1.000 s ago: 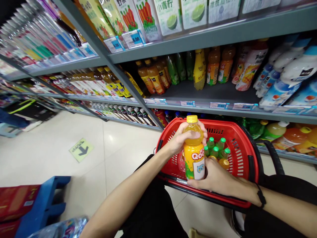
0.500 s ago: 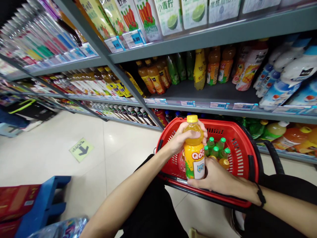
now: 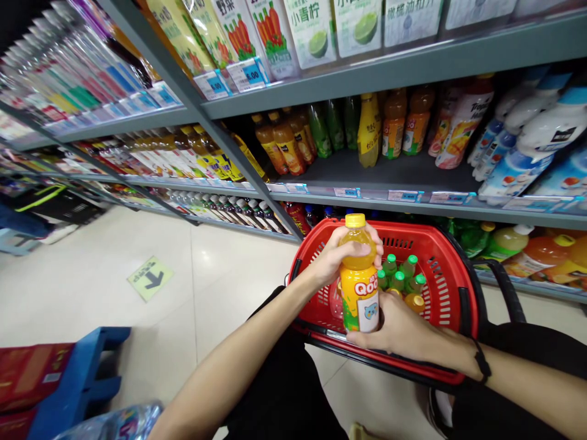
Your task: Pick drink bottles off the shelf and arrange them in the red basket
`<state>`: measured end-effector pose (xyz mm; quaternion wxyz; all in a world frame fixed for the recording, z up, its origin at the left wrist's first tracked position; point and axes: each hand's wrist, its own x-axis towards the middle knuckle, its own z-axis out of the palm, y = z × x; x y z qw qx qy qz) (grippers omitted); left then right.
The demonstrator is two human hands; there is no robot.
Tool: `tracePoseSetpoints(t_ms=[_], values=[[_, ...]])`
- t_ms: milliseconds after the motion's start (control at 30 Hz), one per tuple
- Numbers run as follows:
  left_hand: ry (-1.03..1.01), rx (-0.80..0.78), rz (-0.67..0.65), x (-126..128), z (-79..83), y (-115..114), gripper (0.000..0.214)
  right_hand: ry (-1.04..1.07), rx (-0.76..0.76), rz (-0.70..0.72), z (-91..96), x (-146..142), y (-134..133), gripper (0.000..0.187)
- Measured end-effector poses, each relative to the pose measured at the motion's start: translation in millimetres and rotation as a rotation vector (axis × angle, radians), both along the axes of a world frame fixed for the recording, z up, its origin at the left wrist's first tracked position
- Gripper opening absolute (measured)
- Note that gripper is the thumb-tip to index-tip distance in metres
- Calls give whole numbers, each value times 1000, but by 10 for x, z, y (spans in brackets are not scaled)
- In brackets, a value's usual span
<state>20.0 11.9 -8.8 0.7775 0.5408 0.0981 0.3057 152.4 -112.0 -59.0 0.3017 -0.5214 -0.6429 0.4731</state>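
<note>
Both hands are wrapped round a yellow juice bottle [image 3: 361,287] with a yellow cap and a "Qoo" label, held upright above a red shopping basket [image 3: 431,235]. My left hand [image 3: 337,252] grips its upper part, below the cap. Lower down, my right hand [image 3: 398,324] clasps the label from the right side, near the base. Inside the basket stand several bottles with green caps [image 3: 398,278], and a bottle with an orange cap [image 3: 415,302] beside them. The held bottle and my hands hide part of the basket's inside.
Grey shelves [image 3: 367,91] of drinks rise in front, above the basket. The basket's black handle [image 3: 507,290] sticks out on the right. At the lower left lies a blue pallet [image 3: 85,373] with red boxes [image 3: 34,373]. A floor arrow sticker [image 3: 150,278] is left of my arm.
</note>
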Motion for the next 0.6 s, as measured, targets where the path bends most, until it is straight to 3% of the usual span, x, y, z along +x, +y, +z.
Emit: tracePoseSetpoints(t_ms=[600], values=[[10, -16, -1, -1, 3, -7, 25, 30, -8, 10, -6, -1, -8, 29]])
